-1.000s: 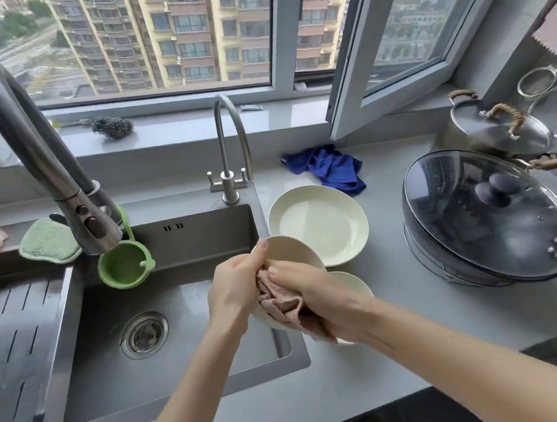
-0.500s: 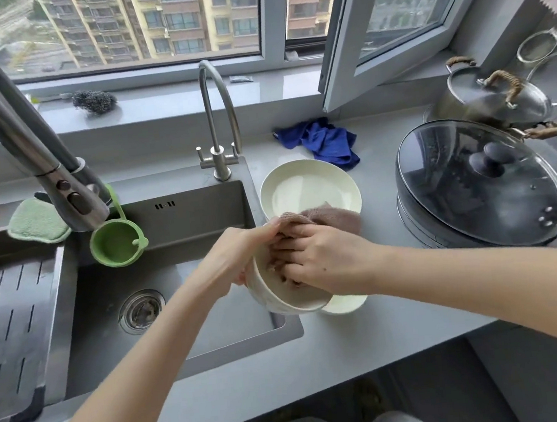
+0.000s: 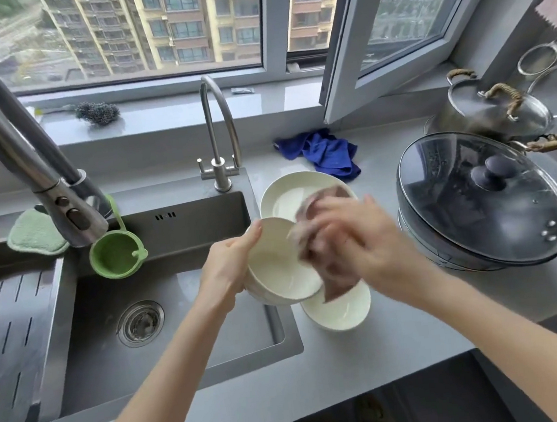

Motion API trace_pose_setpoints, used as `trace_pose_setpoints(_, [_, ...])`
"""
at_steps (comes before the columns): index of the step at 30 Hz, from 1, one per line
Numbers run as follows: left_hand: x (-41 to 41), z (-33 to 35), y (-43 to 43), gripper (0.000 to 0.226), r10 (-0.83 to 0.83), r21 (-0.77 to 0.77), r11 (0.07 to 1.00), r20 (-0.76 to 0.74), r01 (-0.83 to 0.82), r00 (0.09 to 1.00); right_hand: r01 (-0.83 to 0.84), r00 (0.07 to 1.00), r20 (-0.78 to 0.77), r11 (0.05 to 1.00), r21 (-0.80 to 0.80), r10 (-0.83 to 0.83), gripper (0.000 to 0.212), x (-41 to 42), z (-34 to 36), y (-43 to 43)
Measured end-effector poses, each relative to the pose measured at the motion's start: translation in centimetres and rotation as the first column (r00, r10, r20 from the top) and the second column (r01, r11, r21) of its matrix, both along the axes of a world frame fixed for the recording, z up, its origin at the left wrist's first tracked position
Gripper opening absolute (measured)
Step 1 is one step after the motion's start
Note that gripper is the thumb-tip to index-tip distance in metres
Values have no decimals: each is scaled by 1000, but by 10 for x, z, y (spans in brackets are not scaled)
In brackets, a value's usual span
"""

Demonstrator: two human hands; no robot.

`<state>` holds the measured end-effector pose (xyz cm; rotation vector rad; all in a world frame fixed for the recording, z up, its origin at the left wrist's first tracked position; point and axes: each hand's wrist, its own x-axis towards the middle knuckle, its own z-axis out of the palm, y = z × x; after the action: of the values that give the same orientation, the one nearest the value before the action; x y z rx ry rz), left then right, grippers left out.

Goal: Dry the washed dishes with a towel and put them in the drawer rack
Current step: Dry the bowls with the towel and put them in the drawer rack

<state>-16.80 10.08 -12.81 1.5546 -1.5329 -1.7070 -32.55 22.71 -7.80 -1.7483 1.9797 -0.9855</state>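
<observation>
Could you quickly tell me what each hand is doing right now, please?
Left hand: grips the cream bowl by its rim.
Right hand: motion-blurred, but appears to hold the towel against the bowl.

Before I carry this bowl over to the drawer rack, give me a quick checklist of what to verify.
1. Left hand grips the bowl securely at its rim: ok.
2. Right hand has hold of the towel: ok, though it is motion-blurred.
3. Bowl dry inside and out: cannot tell.
4. Drawer rack open and within reach: cannot tell, it is not in view.
5. Plate and second bowl rest flat on the counter, away from its front edge: ok.
</observation>
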Motion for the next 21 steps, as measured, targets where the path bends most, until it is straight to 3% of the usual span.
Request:
trace_pose_setpoints(2, [-6,1,2,42,0,-52,999,27,2,1000,-66,992,-94,982,177,84,53,9,-22,-3])
trace_pose_setpoints(6, [-17,8,9,47,8,-80,997,1,-8,1000,290,956,-46,957,-25,-291,41,7,-32,-21])
trace_pose_setpoints(9, [-26,19,16,43,-5,-192,981,-37,-2,999,291,956,-97,936,199,-277,97,7,-36,-39])
trace_pose_setpoints(10, [-28,25,18,37,-2,-252,968,-39,-8,999,270,963,-87,930,251,-256,103,8,-37,-42])
trace_pose_setpoints(12, [-32,31,21,27,8,-348,937,-43,-23,999,278,946,85,915,291,-314,99,3,-46,-48])
trace_pose_setpoints(14, [-35,30,25,28,28,-441,896,-41,-44,999,335,802,382,876,348,-459,75,-4,-54,-55])
trace_pose_setpoints(15, [-37,26,26,33,42,-491,870,-34,-53,999,347,651,544,845,406,-529,55,-6,-55,-58])
trace_pose_setpoints(17, [-41,19,27,44,82,-539,839,-22,-81,996,294,302,696,758,582,-652,10,-2,-60,-61])
trace_pose_setpoints(18, [-43,16,27,48,121,-539,834,-31,-118,992,220,189,701,726,652,-687,8,2,-61,-61])
trace_pose_setpoints(19, [-46,14,28,53,172,-524,833,-63,-179,983,149,121,715,725,672,-688,17,9,-66,-62])
trace_pose_setpoints(21, [-49,10,35,66,271,-466,828,-157,-313,950,114,97,723,729,675,-684,14,21,-71,-66])
